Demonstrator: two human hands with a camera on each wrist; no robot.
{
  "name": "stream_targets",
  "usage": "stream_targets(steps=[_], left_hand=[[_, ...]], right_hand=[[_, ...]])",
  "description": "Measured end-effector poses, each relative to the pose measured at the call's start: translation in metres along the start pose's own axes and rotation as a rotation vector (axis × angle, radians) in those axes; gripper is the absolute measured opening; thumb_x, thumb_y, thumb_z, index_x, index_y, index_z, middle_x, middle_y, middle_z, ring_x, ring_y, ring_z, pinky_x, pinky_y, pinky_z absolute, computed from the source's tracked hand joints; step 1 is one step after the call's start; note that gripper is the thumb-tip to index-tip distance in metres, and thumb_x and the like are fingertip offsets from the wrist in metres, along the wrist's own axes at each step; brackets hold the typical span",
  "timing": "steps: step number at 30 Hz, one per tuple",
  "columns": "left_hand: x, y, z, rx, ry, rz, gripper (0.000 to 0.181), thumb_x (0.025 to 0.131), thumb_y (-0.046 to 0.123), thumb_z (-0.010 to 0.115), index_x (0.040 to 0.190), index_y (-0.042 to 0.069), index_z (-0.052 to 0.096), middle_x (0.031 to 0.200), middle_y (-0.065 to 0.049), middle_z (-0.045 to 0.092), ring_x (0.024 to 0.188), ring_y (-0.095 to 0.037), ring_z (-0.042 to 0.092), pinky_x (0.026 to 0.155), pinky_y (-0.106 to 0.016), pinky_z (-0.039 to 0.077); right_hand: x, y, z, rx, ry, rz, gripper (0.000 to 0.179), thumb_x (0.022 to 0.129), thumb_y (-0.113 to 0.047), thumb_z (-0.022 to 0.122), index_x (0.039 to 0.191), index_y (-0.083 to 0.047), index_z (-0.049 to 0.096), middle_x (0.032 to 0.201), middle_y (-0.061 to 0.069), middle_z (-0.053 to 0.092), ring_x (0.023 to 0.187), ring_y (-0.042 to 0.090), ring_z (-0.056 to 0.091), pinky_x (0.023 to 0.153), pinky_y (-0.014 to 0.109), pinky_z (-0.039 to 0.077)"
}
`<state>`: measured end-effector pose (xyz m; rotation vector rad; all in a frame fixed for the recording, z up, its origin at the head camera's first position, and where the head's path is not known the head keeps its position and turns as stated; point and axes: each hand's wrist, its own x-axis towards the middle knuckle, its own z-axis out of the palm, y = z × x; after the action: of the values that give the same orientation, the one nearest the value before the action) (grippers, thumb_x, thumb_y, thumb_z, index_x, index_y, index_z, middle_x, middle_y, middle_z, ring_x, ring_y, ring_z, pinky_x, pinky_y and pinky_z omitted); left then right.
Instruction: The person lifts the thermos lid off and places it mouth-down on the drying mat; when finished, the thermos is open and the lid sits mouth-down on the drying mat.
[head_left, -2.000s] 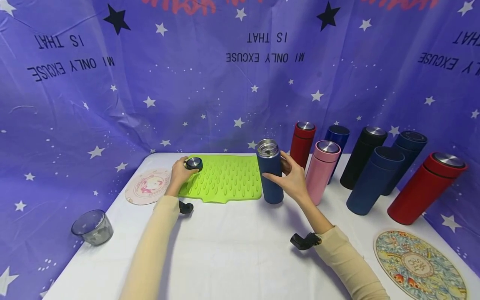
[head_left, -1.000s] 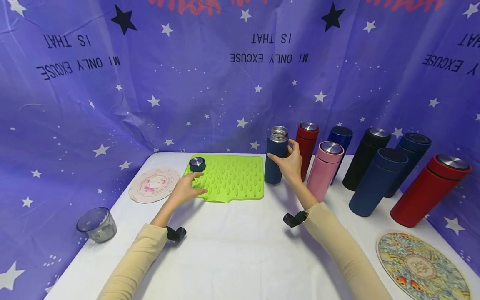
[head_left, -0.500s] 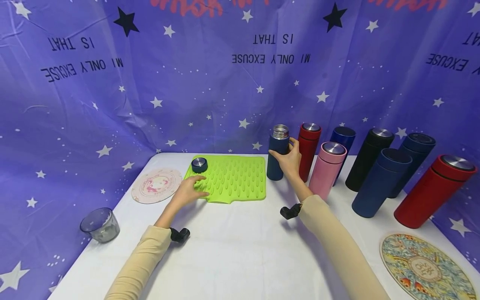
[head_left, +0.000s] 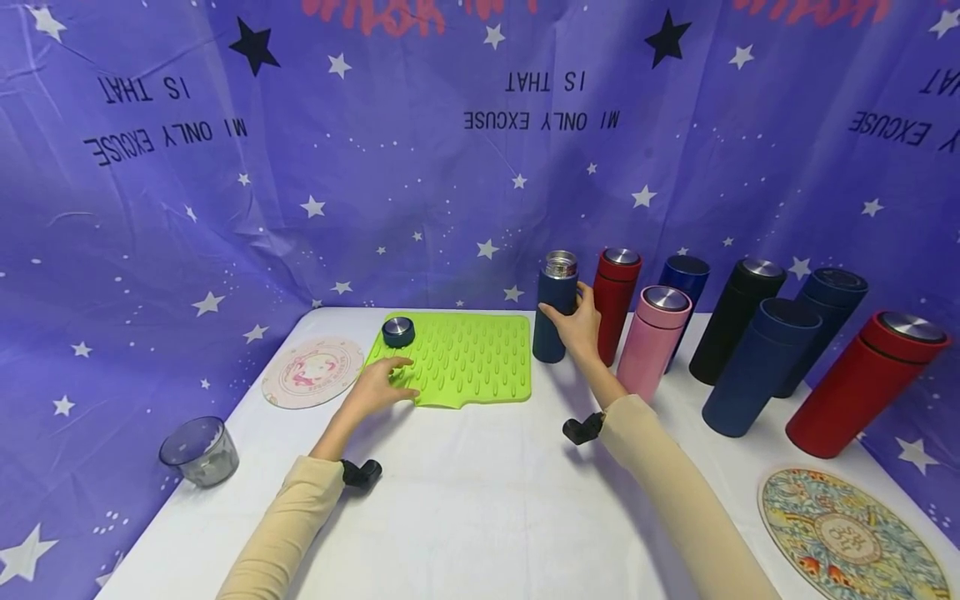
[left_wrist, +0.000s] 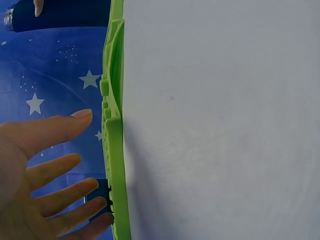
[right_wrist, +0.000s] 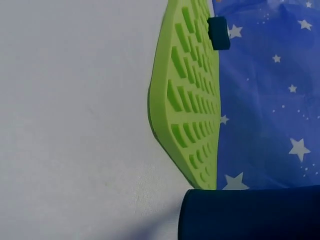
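In the head view my right hand [head_left: 579, 323] grips a dark blue thermos [head_left: 552, 329] by its side, thumb in front. The thermos stands upright without its lid, its steel neck showing, just right of a green ribbed mat [head_left: 468, 358]. Its blue lid [head_left: 398, 332] with a steel top sits on the mat's far left corner. My left hand [head_left: 377, 386] hovers at the mat's front left edge, fingers spread and holding nothing. The left wrist view shows those fingers [left_wrist: 70, 205] straight and apart. In the right wrist view the thermos's base end [right_wrist: 240, 215] fills the lower right.
Right of the thermos stand several closed flasks, including a red one [head_left: 617, 304], a pink one [head_left: 651, 342] and a black one [head_left: 738, 317]. A round pink mat [head_left: 313, 372] and a glass bowl [head_left: 201, 452] lie left. A round patterned mat [head_left: 851, 533] lies front right.
My left hand has let go of the lid on the mat and drawn back toward me. My right hand has moved the thermos away from me and slightly right, and now stays still.
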<state>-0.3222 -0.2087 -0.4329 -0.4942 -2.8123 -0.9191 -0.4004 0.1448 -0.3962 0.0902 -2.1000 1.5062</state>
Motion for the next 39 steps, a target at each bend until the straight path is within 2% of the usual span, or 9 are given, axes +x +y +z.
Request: stream_targets(steps=[7,11,16,21,23,28,32,35,39], left_hand=[[-0.003,0.002,0.001,-0.014,0.002,-0.006,0.061,0.078,0.021,0.080,0.129,-0.002,0.056,0.130,-0.023,0.056,0.114,-0.045,0.053,0.095,-0.056,0.045],[-0.004,0.005,0.000,-0.033,0.006,-0.007,0.060,0.079,0.020,0.079,0.130,-0.001,0.056,0.131,-0.023,0.055,0.115,-0.045,0.053,0.096,-0.056,0.044],[-0.006,0.007,0.000,-0.036,-0.001,0.000,0.059,0.080,0.020,0.079,0.130,-0.002,0.056,0.131,-0.023,0.055,0.116,-0.046,0.052,0.097,-0.056,0.043],[-0.006,0.003,0.001,-0.035,0.002,-0.009,0.059,0.079,0.020,0.079,0.129,-0.002,0.057,0.130,-0.023,0.056,0.116,-0.046,0.052,0.097,-0.056,0.043],[-0.007,0.002,0.001,-0.033,-0.001,-0.013,0.059,0.079,0.021,0.079,0.129,-0.001,0.057,0.130,-0.023,0.056,0.116,-0.046,0.052,0.097,-0.056,0.043],[-0.007,0.000,0.001,-0.018,-0.027,-0.024,0.059,0.079,0.022,0.079,0.128,-0.001,0.058,0.128,-0.025,0.056,0.114,-0.046,0.053,0.095,-0.057,0.044],[-0.006,-0.002,0.001,-0.003,-0.046,-0.026,0.059,0.079,0.023,0.079,0.128,-0.003,0.057,0.127,-0.026,0.056,0.114,-0.045,0.053,0.096,-0.056,0.044],[-0.005,-0.002,0.001,0.001,-0.053,-0.024,0.059,0.080,0.024,0.079,0.128,-0.003,0.057,0.126,-0.026,0.057,0.115,-0.045,0.053,0.096,-0.056,0.043],[-0.005,-0.003,0.001,0.002,-0.053,-0.023,0.059,0.079,0.024,0.079,0.127,-0.004,0.058,0.125,-0.026,0.057,0.114,-0.045,0.053,0.096,-0.056,0.043]], right_hand=[[-0.020,-0.008,-0.013,-0.076,-0.046,-0.053,0.083,0.079,-0.022,0.081,0.145,-0.003,0.035,0.141,0.020,0.046,0.126,0.034,0.048,0.106,0.045,0.039],[-0.037,-0.018,-0.024,-0.044,-0.087,-0.110,0.084,0.080,-0.022,0.081,0.147,-0.004,0.033,0.145,0.020,0.043,0.133,0.033,0.041,0.111,0.043,0.032],[-0.064,-0.033,-0.044,-0.002,-0.132,-0.177,0.081,0.081,-0.020,0.080,0.147,-0.008,0.035,0.149,0.014,0.039,0.138,0.027,0.035,0.113,0.043,0.028],[-0.094,-0.074,-0.074,0.027,-0.137,-0.289,0.078,0.078,-0.003,0.080,0.144,0.001,0.038,0.150,0.017,0.035,0.138,0.031,0.034,0.112,0.041,0.028],[-0.102,-0.083,-0.086,0.000,-0.117,-0.334,0.078,0.075,0.001,0.081,0.143,0.001,0.041,0.151,0.014,0.035,0.138,0.030,0.034,0.112,0.042,0.029],[-0.107,-0.074,-0.118,-0.123,-0.032,-0.466,0.086,0.069,0.000,0.086,0.144,-0.012,0.046,0.152,0.005,0.035,0.138,0.026,0.036,0.109,0.050,0.033],[-0.107,-0.075,-0.143,-0.183,0.049,-0.537,0.089,0.066,0.005,0.085,0.144,-0.012,0.045,0.153,0.005,0.034,0.139,0.025,0.033,0.111,0.042,0.032],[-0.104,-0.070,-0.159,-0.195,0.117,-0.516,0.092,0.066,0.007,0.084,0.146,-0.013,0.043,0.155,0.000,0.031,0.141,0.022,0.030,0.113,0.033,0.029],[-0.099,-0.058,-0.170,-0.151,0.162,-0.414,0.098,0.068,0.009,0.082,0.150,-0.015,0.034,0.156,-0.001,0.029,0.142,0.020,0.028,0.113,0.029,0.026]])
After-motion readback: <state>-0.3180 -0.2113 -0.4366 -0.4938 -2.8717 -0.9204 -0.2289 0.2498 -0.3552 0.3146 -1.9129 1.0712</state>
